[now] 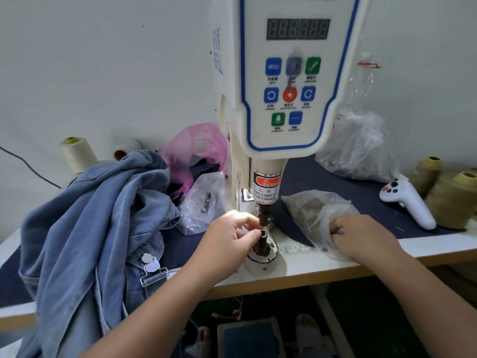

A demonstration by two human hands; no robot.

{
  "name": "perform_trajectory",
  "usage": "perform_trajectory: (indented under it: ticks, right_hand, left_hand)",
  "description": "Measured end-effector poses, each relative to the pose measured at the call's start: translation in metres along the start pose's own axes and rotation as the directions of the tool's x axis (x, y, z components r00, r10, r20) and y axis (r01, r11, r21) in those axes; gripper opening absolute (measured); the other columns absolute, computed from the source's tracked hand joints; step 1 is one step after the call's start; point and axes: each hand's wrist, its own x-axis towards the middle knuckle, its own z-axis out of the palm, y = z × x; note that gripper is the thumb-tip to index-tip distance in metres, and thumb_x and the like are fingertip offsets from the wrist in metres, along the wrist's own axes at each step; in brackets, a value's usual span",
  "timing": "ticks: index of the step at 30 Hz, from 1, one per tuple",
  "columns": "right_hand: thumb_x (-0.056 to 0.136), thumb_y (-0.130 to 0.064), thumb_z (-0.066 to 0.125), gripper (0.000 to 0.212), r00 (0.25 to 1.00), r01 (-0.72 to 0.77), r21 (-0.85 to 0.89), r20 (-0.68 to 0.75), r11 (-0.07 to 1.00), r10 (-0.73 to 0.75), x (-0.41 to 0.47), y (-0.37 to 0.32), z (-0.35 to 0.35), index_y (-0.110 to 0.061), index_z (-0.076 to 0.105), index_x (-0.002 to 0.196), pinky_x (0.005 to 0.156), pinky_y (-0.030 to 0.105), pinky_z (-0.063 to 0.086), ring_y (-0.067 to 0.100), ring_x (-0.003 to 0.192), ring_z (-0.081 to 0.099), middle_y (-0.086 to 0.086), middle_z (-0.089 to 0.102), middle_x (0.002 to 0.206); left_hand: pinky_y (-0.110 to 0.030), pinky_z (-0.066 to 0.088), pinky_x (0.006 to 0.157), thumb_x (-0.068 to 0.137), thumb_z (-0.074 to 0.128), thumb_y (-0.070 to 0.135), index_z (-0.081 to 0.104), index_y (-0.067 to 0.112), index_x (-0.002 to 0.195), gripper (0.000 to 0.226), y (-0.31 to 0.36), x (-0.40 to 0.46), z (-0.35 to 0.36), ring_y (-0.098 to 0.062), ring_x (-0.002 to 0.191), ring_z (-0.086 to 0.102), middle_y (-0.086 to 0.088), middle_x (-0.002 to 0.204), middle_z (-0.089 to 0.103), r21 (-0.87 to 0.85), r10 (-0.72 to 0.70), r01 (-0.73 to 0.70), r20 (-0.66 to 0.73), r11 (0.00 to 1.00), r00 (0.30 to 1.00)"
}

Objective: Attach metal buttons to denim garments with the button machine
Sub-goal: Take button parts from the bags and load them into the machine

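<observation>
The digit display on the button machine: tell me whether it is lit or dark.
Dark. The display shows only faint grey segments in every digit, none glowing, while the work light shines brightly on the left hand below.

button machine [294, 81] top — cropped | right hand [361, 236] fingertips — hidden in bag [317, 215]
</observation>
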Motion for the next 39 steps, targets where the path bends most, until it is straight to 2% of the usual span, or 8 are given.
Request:
perform_trajectory:
  ticks: [3,6,13,17,22,25,33,39]
  right_hand:
    - [0.096,-0.019,0.048,0.029,1.000,0.012,-0.083,0.024,0.996,-0.011,0.001,-0.005,-0.006,-0.037,0.068,0.104,0.086,0.038,0.054,0.023,0.099,0.062,-0.004,0.063,0.104]
    - [0.099,-0.023,0.049,0.026,0.986,-0.046,-0.140,0.154,0.989,0.068,0.003,-0.012,-0.012,-0.025,0.062,0.121,0.100,0.041,0.045,0.029,0.119,0.056,0.004,0.060,0.123]
    - [0.097,-0.028,0.052,0.016,0.993,0.026,-0.047,-0.117,0.999,-0.031,0.013,-0.005,0.007,-0.017,0.063,0.100,0.072,0.034,0.048,0.021,0.085,0.059,0.001,0.061,0.092]
    - [0.098,-0.030,0.052,0.018,0.991,-0.041,-0.095,0.123,0.995,0.053,0.020,-0.007,0.005,-0.023,0.061,0.112,0.085,0.031,0.047,0.021,0.102,0.059,-0.002,0.060,0.106]
    - [0.098,-0.028,0.045,0.017,0.987,0.092,-0.076,-0.123,0.993,-0.101,0.017,0.007,0.020,-0.030,0.058,0.087,0.064,0.030,0.047,0.014,0.078,0.059,-0.007,0.059,0.084]
    - [0.099,-0.027,0.045,0.030,0.972,0.119,0.001,-0.202,0.993,-0.117,0.014,0.010,0.024,-0.036,0.046,0.070,0.051,0.026,0.033,0.007,0.067,0.052,-0.008,0.057,0.075]
    - [0.090,-0.025,0.063,0.014,0.919,0.192,0.228,-0.383,0.955,-0.093,0.006,0.017,0.029,-0.033,0.063,0.079,0.058,0.031,0.047,0.011,0.070,0.057,-0.010,0.062,0.076]
    - [0.086,-0.012,0.071,0.026,0.889,0.246,0.474,-0.458,0.846,-0.002,-0.007,0.010,0.018,-0.033,0.065,0.073,0.057,0.024,0.041,0.004,0.071,0.060,-0.012,0.066,0.075]
  left_hand:
    - [-0.033,0.058,0.076,0.092,0.067,0.020,0.066,0.040,0.079,0.024,-0.001,0.000,0.000,-0.007,0.067,0.064,0.011,0.079,0.063,-0.016,-0.024,0.024,-0.003,1.000,1.000]
    - [-0.035,0.058,0.081,0.093,0.066,0.023,0.069,0.036,0.086,0.015,-0.005,-0.003,-0.003,-0.010,0.075,0.065,0.011,0.090,0.064,-0.006,-0.036,0.036,-0.001,0.999,0.999]
    - [-0.009,0.046,0.067,0.093,0.065,0.024,0.069,0.033,0.090,0.011,-0.007,-0.008,-0.008,0.004,0.072,0.058,0.010,0.090,0.063,0.064,-0.045,0.045,-0.004,0.997,0.999]
    - [-0.007,0.044,0.068,0.094,0.064,0.024,0.069,0.033,0.090,0.011,-0.005,-0.012,-0.008,0.004,0.075,0.059,0.011,0.093,0.062,0.068,-0.038,0.038,0.000,0.997,0.999]
    - [-0.012,0.048,0.071,0.094,0.063,0.025,0.068,0.033,0.091,0.011,-0.006,-0.014,-0.010,-0.003,0.080,0.063,0.010,0.094,0.063,0.066,-0.054,0.054,-0.016,0.996,0.998]
    - [-0.013,0.048,0.072,0.094,0.064,0.025,0.069,0.034,0.090,0.011,-0.007,-0.016,-0.011,-0.004,0.080,0.063,0.011,0.093,0.063,0.061,-0.063,0.064,-0.017,0.996,0.998]
    - [-0.007,0.044,0.071,0.094,0.065,0.025,0.069,0.033,0.092,0.009,-0.008,-0.020,-0.012,0.001,0.077,0.058,0.011,0.094,0.063,0.066,-0.062,0.063,-0.024,0.996,0.998]
    - [-0.011,0.046,0.072,0.093,0.065,0.023,0.069,0.031,0.095,0.009,-0.007,-0.024,-0.013,-0.007,0.079,0.058,0.009,0.095,0.064,0.050,-0.057,0.059,-0.043,0.997,0.997]
